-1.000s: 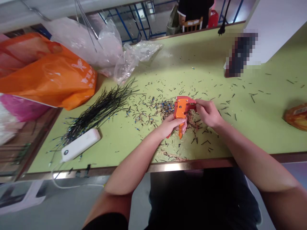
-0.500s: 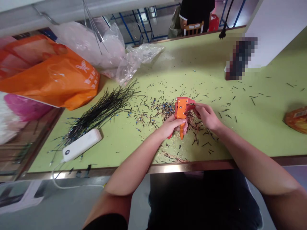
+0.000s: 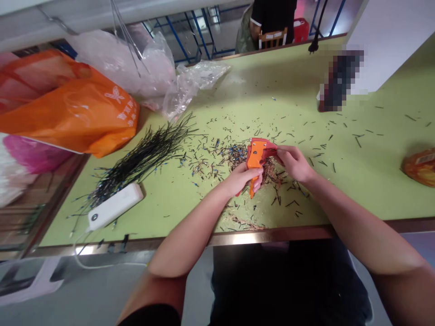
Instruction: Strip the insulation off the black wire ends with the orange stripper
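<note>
My left hand (image 3: 245, 178) is wrapped round the handles of an orange and red wire stripper (image 3: 257, 154), held upright above the table. Close against the tool's right side, my right hand (image 3: 295, 163) pinches with thumb and forefinger; whatever lies between the fingertips is too small to make out. Beneath both hands spreads a heap of wire scraps (image 3: 237, 154), black bits, some with blue ends, mixed with copper-coloured strands. Left of the heap lies a bundle of black wires (image 3: 146, 151), several with blue tips.
A white power bank (image 3: 116, 206) with a cable rests near the table's front left. Plastic bags, one orange (image 3: 74, 108), crowd the left. A white panel (image 3: 390, 45) stands at the back right, an orange packet (image 3: 421, 166) at the right edge. Someone sits beyond the table (image 3: 374, 181).
The stripper's lower handle end has swung slightly left in my left hand. My right hand stays beside the tool, almost unmoved. The whole view has shifted a little.
</note>
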The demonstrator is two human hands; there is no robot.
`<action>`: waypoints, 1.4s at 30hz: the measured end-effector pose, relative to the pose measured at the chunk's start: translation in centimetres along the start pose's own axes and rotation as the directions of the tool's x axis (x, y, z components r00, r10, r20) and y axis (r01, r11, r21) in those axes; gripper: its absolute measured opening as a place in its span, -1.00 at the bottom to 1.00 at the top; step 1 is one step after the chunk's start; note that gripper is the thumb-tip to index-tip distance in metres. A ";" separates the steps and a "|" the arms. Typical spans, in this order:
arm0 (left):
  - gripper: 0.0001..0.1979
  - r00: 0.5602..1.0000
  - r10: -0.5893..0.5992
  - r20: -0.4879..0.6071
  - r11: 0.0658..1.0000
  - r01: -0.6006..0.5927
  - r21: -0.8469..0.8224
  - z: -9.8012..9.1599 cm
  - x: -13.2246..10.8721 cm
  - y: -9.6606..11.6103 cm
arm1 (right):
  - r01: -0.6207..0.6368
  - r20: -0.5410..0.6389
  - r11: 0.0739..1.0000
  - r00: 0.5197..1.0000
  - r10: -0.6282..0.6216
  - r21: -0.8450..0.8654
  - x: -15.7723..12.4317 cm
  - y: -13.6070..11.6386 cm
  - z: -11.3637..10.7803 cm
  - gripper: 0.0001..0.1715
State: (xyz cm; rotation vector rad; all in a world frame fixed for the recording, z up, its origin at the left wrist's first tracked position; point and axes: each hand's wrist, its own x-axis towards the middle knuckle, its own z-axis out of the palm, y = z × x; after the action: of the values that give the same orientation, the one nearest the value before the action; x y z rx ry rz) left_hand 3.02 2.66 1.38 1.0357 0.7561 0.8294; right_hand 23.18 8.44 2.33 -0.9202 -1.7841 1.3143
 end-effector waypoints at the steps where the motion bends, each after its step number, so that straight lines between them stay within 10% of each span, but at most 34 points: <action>1: -0.58 1.000 0.000 -0.014 1.000 0.000 -0.001 0.1 0.0 0.0 | 0.005 0.000 1.000 1.000 -0.005 -0.001 0.0 0.0 0.0 -0.60; 12: -0.44 0.989 0.044 -0.140 0.999 -0.048 -0.021 1.1 0.4 -0.6 | 0.127 -0.060 0.991 0.991 -0.123 0.052 0.3 0.6 0.3 -0.42; 30: -0.44 0.999 0.004 -0.045 0.948 -0.018 -0.319 3.0 -0.3 -0.2 | 0.222 -0.132 0.973 0.968 -0.212 0.059 -0.3 -1.0 1.0 -0.40; 34: -0.51 0.987 0.074 -0.145 0.920 -0.124 -0.372 1.5 -0.7 1.2 | 0.188 -0.232 0.978 0.959 -0.164 0.087 -0.2 -1.1 -0.3 -0.43; 38: -0.59 0.840 0.208 -0.500 0.851 -0.408 -0.331 -2.0 -1.0 3.8 | 0.238 -0.491 0.964 0.858 -0.151 0.119 0.8 -0.8 -2.4 -0.47; 42: -0.63 0.905 0.098 -0.413 0.867 -0.281 -0.411 -2.5 -0.7 4.1 | 0.182 -0.229 0.969 0.963 -0.141 0.169 1.0 -0.3 -2.0 -0.45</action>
State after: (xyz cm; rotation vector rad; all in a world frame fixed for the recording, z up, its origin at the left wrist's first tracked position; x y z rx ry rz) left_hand -0.36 4.26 4.44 0.5239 0.7316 1.3404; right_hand 24.40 10.16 3.23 -0.7632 -1.5058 1.2067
